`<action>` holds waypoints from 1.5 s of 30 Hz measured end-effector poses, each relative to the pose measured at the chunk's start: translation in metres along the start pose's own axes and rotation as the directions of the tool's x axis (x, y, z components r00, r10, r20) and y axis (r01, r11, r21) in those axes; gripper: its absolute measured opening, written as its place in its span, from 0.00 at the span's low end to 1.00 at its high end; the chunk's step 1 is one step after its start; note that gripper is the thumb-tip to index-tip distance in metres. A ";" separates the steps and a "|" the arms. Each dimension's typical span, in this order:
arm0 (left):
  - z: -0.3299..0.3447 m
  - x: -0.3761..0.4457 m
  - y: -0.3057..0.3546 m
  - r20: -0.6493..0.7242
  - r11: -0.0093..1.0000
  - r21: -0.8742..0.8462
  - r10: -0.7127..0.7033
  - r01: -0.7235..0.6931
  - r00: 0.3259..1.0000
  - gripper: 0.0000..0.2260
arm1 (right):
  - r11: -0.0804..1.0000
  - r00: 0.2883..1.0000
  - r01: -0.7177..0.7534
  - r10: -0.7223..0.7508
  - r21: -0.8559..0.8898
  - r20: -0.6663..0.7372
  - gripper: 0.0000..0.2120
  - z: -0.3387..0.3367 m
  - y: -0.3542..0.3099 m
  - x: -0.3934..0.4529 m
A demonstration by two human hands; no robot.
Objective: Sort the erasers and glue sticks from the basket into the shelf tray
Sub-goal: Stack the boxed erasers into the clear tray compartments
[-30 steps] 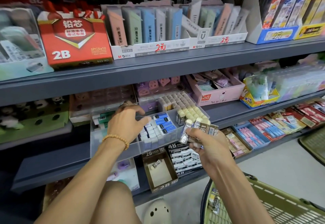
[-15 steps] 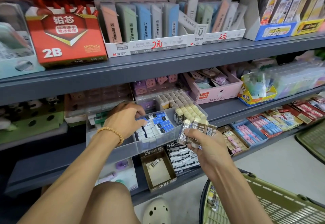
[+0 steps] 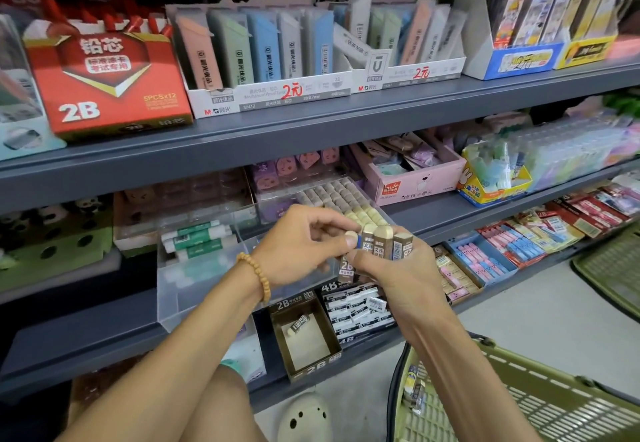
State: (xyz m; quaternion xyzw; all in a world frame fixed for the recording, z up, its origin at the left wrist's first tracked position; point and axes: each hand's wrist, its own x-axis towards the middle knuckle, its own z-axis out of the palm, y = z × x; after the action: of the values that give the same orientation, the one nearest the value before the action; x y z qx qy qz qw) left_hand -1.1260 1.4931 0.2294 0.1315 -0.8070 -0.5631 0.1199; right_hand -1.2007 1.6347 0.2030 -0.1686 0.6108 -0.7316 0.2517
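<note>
- Since the earlier frame our left hand has come out of the clear shelf tray and crossed to our right hand, meeting it just in front of the tray.
- Our left thumb and forefinger pinch the pale tip of the leftmost eraser in the bunch; the other fingers curl loosely above.
- Our right hand grips a fan of sleeved erasers upright, fingers curled round them; one brown sleeve reads "2B", the rest carry Chinese characters too small for us to read.
- In the tray's left compartment lie green-and-white glue sticks; at its right rear stand rows of cream and grey erasers.
- The green basket sits at lower right, a few small packets against its near wall.
- Below the tray, a brown carton marked "2B" holds a single eraser, beside a carton marked "4B".
- On the top shelf, a red box reads "2B" and "5PCS×12"; the white display beside it bears "M&G", "37412", "2B 0.7mm" and a handwritten red "2元".
- A beaded bracelet circles our left wrist.
</note>
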 end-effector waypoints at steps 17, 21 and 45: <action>0.001 0.070 -0.013 0.010 0.792 0.610 0.031 -0.030 0.999 0.05 | 0.972 0.984 -0.144 0.160 0.187 -0.078 0.07 -0.057 0.002 -0.003; 0.005 0.074 -0.020 0.075 0.715 0.696 0.019 -0.066 0.997 0.04 | 0.968 0.983 -0.172 0.182 0.182 -0.038 0.06 -0.060 0.002 -0.002; 0.004 0.049 0.010 0.137 0.959 0.252 0.099 -0.132 0.986 0.07 | 0.976 0.993 -0.105 0.091 0.189 0.081 0.09 -0.050 -0.001 0.000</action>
State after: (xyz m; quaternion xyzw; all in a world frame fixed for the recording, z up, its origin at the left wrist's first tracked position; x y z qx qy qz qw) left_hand -1.1740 1.4823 0.2394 0.0637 -0.8861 -0.4514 0.0843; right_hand -1.2286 1.6753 0.1937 -0.1392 0.5351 -0.7675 0.3244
